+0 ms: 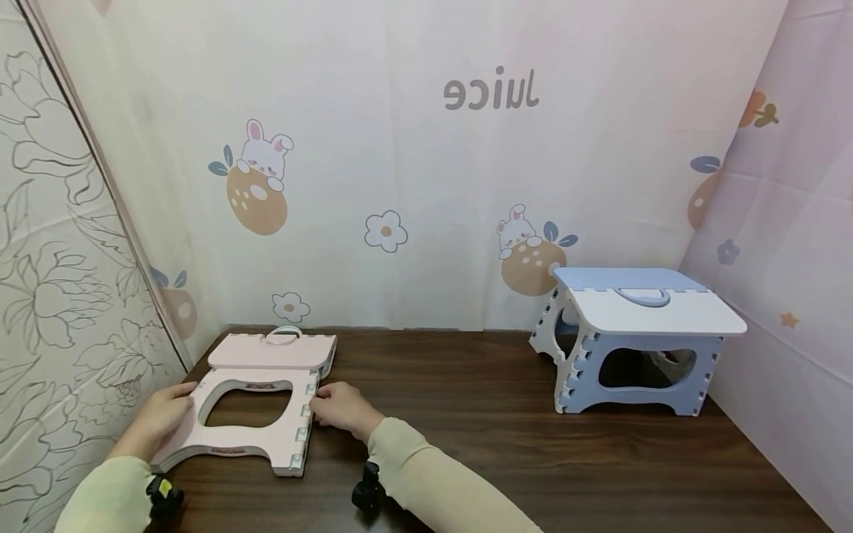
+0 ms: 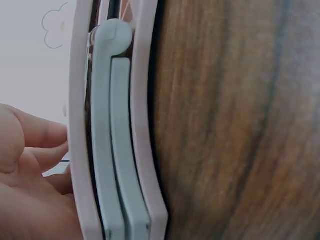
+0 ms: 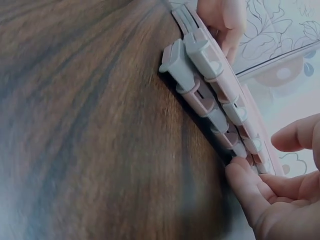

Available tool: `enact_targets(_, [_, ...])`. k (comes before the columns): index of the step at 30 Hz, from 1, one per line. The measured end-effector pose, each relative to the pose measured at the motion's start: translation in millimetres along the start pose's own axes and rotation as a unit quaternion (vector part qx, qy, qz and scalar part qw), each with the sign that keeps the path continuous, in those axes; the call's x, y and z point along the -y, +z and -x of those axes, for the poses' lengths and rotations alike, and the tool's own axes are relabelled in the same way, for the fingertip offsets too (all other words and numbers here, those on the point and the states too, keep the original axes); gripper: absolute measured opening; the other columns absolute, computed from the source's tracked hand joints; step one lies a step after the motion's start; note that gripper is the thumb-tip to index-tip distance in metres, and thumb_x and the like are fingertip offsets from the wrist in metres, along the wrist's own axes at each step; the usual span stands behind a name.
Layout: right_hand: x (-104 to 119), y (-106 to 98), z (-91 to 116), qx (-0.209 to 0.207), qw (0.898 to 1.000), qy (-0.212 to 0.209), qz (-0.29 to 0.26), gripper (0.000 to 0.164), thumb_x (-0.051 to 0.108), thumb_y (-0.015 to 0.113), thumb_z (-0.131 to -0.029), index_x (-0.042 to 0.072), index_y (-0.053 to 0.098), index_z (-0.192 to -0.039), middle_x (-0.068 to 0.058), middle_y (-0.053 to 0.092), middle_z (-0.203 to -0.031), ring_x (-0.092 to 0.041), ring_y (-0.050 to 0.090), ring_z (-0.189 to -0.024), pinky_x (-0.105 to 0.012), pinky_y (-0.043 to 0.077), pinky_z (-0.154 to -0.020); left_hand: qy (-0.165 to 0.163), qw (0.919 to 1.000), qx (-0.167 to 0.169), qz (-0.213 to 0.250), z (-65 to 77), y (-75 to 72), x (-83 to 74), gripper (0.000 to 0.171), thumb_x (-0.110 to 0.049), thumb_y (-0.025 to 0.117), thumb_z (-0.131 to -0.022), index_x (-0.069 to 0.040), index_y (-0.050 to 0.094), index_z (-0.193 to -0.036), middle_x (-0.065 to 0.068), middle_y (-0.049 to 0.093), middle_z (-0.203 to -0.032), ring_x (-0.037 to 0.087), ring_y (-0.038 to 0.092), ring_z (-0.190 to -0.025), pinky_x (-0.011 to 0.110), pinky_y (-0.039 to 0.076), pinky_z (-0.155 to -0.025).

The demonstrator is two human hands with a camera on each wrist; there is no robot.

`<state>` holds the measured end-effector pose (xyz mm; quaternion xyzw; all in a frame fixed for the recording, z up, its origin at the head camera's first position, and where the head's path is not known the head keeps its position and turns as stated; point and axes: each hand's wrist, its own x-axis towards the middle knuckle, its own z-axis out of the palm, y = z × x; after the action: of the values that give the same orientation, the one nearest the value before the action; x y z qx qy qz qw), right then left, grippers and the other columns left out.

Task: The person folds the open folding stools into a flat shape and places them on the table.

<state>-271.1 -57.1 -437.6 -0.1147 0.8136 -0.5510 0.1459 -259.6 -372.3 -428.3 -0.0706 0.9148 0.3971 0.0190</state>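
Observation:
A pink and white folding stool [image 1: 229,437], folded flat, lies at the left of the wooden table. Its seat panel and small carry handle [image 1: 285,331] point toward the back. My left hand [image 1: 160,418] grips its left edge. On the opposite side, my right hand [image 1: 345,409] holds the hinged edge between thumb and fingers. The left wrist view shows pale folded legs [image 2: 102,130] tucked between two pink panels, with fingers [image 2: 42,134] against the outer one. In the right wrist view the thumb [image 3: 242,175] touches the interlocking hinges [image 3: 220,120], and the index finger stands apart.
A blue and white folding stool [image 1: 660,314] stands unfolded at the back right of the dark wooden table [image 1: 453,414]. Printed curtains [image 1: 400,148] close off the back and the right, and a flower-patterned panel [image 1: 60,296] runs along the left.

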Motion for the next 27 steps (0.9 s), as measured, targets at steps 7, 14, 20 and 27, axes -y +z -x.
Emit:
enact_targets(7, [1.1, -10.3, 4.2, 0.003, 1.000, -0.013, -0.010, 0.044, 0.019, 0.058, -0.095, -0.004, 0.060, -0.132, -0.008, 0.071, -0.089, -0.024, 0.070, -0.085, -0.038, 0.055, -0.081, -0.002, 0.9998, -0.019, -0.008, 5.8, 2.1, -10.8, 0.062, -0.030, 0.022, -0.107, 0.017, 0.024, -0.148, 0.041, 0.018, -0.152, 0.057, 0.015, -0.140, 0.064, 0.018, -0.112])
enact_targets(14, [3.4, -24.9, 10.2, 0.021, 0.999, -0.033, -0.022, 0.047, 0.017, 0.053, -0.094, -0.002, 0.056, -0.137, -0.014, 0.071, -0.100, -0.030, 0.070, -0.092, -0.043, 0.054, -0.087, 0.009, 0.9990, -0.044, 0.003, 10.1, 8.2, -32.5, 0.062, -0.033, 0.024, -0.108, 0.010, 0.025, -0.152, 0.038, 0.022, -0.153, 0.056, 0.019, -0.140, 0.065, 0.021, -0.110])
enact_targets(20, [3.9, -33.6, 13.0, 0.029, 0.998, -0.048, -0.037, 0.045, 0.016, 0.053, -0.095, -0.004, 0.057, -0.135, -0.016, 0.069, -0.106, -0.030, 0.069, -0.094, -0.044, 0.055, -0.086, 0.034, 0.9989, -0.025, 0.021, 14.1, 15.0, -49.8, 0.063, -0.033, 0.026, -0.109, 0.012, 0.022, -0.152, 0.039, 0.022, -0.153, 0.056, 0.022, -0.139, 0.065, 0.025, -0.109])
enact_targets(27, [-3.0, -46.0, 14.1, 0.037, 0.997, -0.057, -0.042, 0.044, 0.016, 0.054, -0.096, -0.004, 0.056, -0.136, -0.016, 0.068, -0.110, -0.023, 0.069, -0.092, -0.040, 0.055, -0.085, 0.033, 0.9968, -0.012, 0.072, 16.2, 28.2, -68.4, 0.060, -0.030, 0.031, -0.109, 0.009, 0.023, -0.154, 0.036, 0.022, -0.155, 0.051, 0.020, -0.143, 0.061, 0.020, -0.114])
